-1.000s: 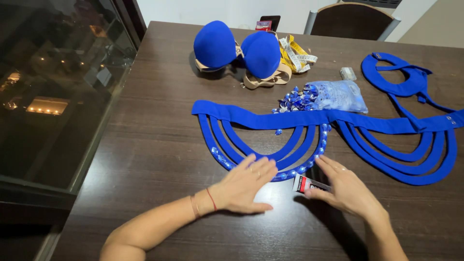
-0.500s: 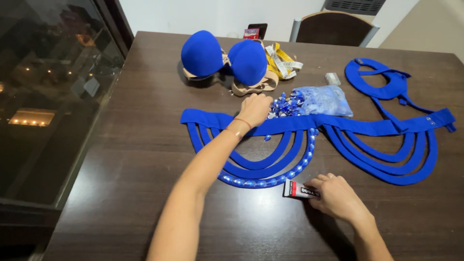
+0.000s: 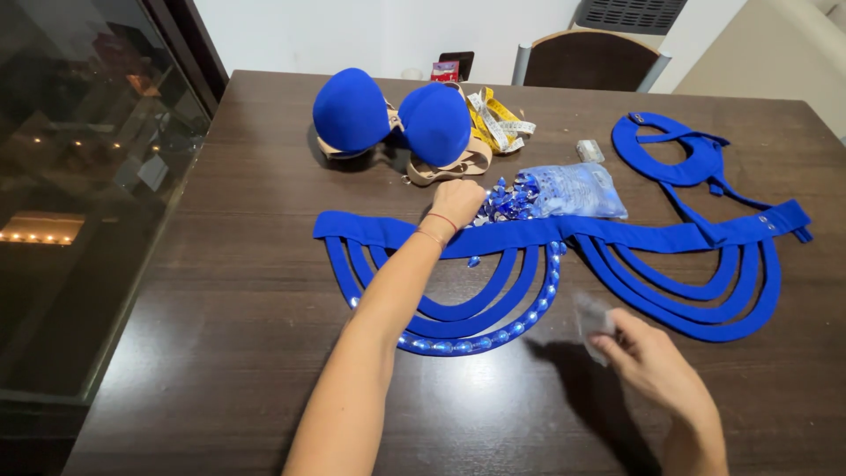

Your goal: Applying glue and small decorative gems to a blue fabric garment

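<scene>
Two hands at work: left hand (image 3: 456, 203) extended toward 12 o'clock, right hand (image 3: 648, 361) low at 5 o'clock.
Left hand, position: arm crosses the blue strap piece (image 3: 546, 278); the hand rests at the near edge of the pile of blue gems (image 3: 508, 199).
Left hand, grip: fingers curled down and drawn together over the gems; whether a gem is already pinched cannot be told, as the fingertips are hidden.
Right hand, grip: fingers pinched on a small glue tube (image 3: 592, 319), blurred, raised off the table (image 3: 247, 291).
Gem supply: loose gems spill from a clear plastic bag (image 3: 577, 189) just to 3 o'clock of the left hand.
Workpiece: strap piece lies flat at table centre; a row of gems already runs along its lowest loop, from 6 o'clock up to the band at 1 o'clock.
Step in hand, judged: picking a gem from the pile while the glue is held ready.
Next move, judged: calls for a firm fingertip pinch on one gem and a dab of glue at a bare spot on a loop.
Other items: blue padded cups (image 3: 392, 119) at 12 o'clock, yellow measuring tape (image 3: 498, 119) beside them, second blue collar piece (image 3: 674, 154) at 2 o'clock.
</scene>
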